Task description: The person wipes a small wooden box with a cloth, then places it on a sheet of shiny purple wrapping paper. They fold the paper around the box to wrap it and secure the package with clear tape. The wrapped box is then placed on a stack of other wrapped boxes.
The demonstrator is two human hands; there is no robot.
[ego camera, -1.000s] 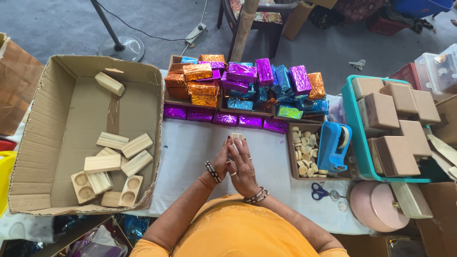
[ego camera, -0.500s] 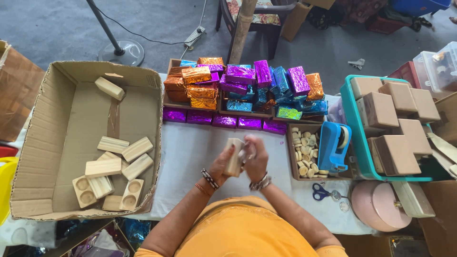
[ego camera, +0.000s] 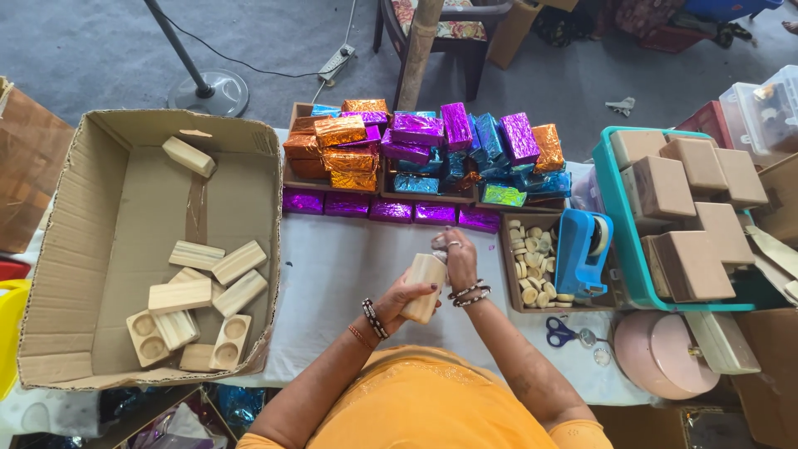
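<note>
Here both hands grip things: left hand (ego camera: 401,301) clasps a wooden block (ego camera: 423,287), right hand (ego camera: 455,259) apparently pinches something at its top.

**Hidden or cut off**

The right hand (ego camera: 455,259) covers the block's (ego camera: 424,287) top end, so what its fingers pinch cannot be told; the left hand (ego camera: 397,298) hides the block's near side; the yellow bin (ego camera: 8,328) is cut by the left edge; the clear tub (ego camera: 765,108) by the right edge.
</note>
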